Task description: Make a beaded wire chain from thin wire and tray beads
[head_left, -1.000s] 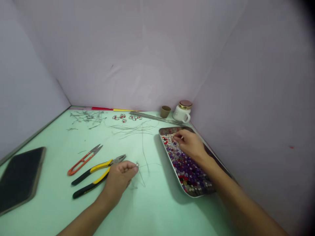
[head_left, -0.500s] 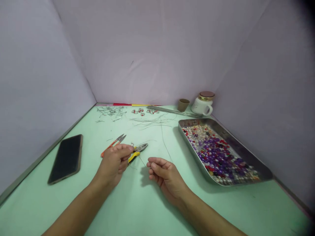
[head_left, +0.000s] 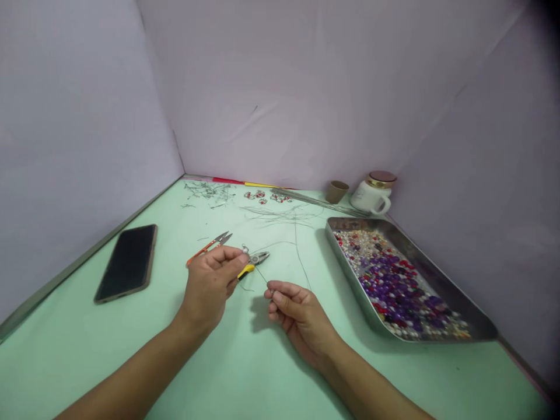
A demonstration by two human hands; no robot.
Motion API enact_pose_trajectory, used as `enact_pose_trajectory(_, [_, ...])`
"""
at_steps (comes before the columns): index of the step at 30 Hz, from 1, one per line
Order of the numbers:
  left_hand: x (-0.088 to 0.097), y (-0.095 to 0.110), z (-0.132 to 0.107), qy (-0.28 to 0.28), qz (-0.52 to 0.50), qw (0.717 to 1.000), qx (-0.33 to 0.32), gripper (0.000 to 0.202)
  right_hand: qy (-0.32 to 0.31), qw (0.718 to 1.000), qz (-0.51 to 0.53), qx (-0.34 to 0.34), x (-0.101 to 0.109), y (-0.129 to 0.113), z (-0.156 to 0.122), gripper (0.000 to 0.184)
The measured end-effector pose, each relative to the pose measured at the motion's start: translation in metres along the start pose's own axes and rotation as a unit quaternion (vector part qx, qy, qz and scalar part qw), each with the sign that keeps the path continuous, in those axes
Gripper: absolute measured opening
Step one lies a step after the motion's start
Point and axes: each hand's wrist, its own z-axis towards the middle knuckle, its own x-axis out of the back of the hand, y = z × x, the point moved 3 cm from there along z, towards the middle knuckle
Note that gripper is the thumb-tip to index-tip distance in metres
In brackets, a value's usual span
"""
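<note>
In the head view, the one I have, the right hand was down among the beads a second ago; now it has come back beside the left hand, so I take it that picking has given way to working on the wire. The left hand pinches one small silvery wire piece between thumb and forefinger, held up over the middle of the worktop. The right hand's thumb and forefinger are pressed together at the end of a thin strand running down from that piece; whether a bead sits there too, I can't tell. As for the count: one pair of pliers, partly hidden behind the left hand; one orange pair of snips just beside; one phone off to the left; one tray to the right, its beads beyond counting. Along the back stand one brown cup and one lidded white mug, near one bundle of straight wires. The red beaded pieces lie in two clusters, too small to number, with one tangle of twisted wire to their left.
</note>
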Motion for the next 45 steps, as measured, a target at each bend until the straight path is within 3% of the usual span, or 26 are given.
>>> enact_pose_trajectory(14, [0.002,-0.003,-0.001,-0.048,0.044,0.997,-0.052,0.012,-0.01,1.0,-0.012,0.016,0.0,0.003,0.001,0.023])
enact_pose_trajectory(39, [0.004,-0.007,0.0,-0.048,0.106,0.991,-0.072,0.012,-0.014,1.0,-0.018,0.02,0.0,0.003,0.002,0.023])
enact_pose_trajectory(42, [0.003,-0.007,0.0,-0.049,0.118,0.99,-0.067,0.013,-0.016,0.999,-0.022,0.02,-0.001,0.003,0.001,0.023])
enact_pose_trajectory(45, [0.001,-0.011,0.0,-0.054,0.104,0.993,-0.02,0.014,-0.015,0.999,-0.028,0.019,-0.002,0.001,0.0,0.023])
